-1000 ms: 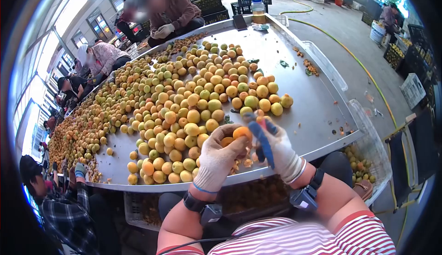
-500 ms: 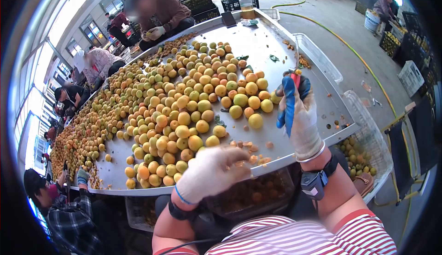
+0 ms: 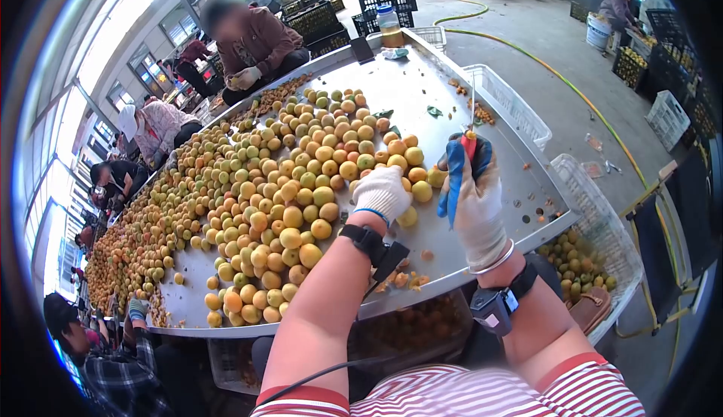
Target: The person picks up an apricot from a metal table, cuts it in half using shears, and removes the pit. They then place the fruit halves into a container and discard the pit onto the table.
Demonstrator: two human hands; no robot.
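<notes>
My left hand [image 3: 382, 191], in a white knitted glove, reaches onto the pile of yellow-orange and green fruit [image 3: 301, 184] on the metal table [image 3: 422, 78]. Its fingers point away from me among the fruit, and their tips are hidden. My right hand [image 3: 474, 199], in a white glove with blue fingertips, is raised over the table's right part. It is closed around a small red-handled tool [image 3: 470, 144] with a thin metal shaft pointing up. Orange scraps [image 3: 405, 280] lie by the near edge, below my left hand.
Crates with fruit stand below the near edge and at the right [image 3: 576, 259]. A jar [image 3: 389, 25] stands at the table's far corner. Co-workers [image 3: 256, 44] sit along the far and left sides. A folding chair [image 3: 663, 244] is at the right.
My left hand has moved from the near edge forward onto the fruit. My right hand stays raised with the red tool, slightly further left. The view has shifted a little.
</notes>
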